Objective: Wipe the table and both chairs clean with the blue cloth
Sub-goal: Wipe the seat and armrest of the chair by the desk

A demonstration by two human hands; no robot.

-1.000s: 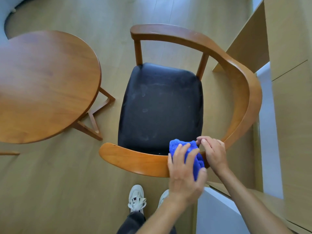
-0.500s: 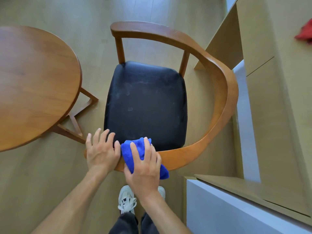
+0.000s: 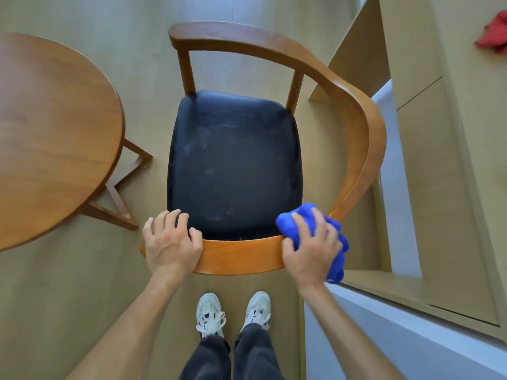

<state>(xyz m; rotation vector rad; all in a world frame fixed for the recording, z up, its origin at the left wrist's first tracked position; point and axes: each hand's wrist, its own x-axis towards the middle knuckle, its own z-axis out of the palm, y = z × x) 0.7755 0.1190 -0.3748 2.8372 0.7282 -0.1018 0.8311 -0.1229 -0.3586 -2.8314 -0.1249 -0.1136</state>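
Blue cloth [image 3: 311, 215], bunched, lies on the curved wooden rail of the chair [image 3: 356, 111] at the near right bend. The right hand [image 3: 312, 250] covers it, fingers [image 3: 300, 223] spread and curled down over the fabric, pressing it to the rail; part of the cloth hangs off the outer side of the rail below the hand. The left hand [image 3: 171, 239] grips the same rail near its left end, fingers curled over the inner edge, touching the rim of the seat.

Black padded seat [image 3: 233, 163] shows pale smudges and scuff marks across its surface. No container is in view; the seat carries nothing.

Round wooden counter [image 3: 52, 133] stands to the left of the chair, apart from it, with angled legs visible beneath. Its left and near portions are cut off by the frame edge.

To the right, a pale wooden cabinet [image 3: 428, 165] rises beside the chair. A red item [image 3: 491, 37] lies on an upper surface there, cut off at the frame edge and too blurred to identify.

White shoes [image 3: 211, 314] and dark trouser legs stand on the wooden floor [image 3: 55, 297] directly behind the chair rail. The rail's end under the left hand is hidden, as is the rail section under the cloth. A second chair cannot be made out.
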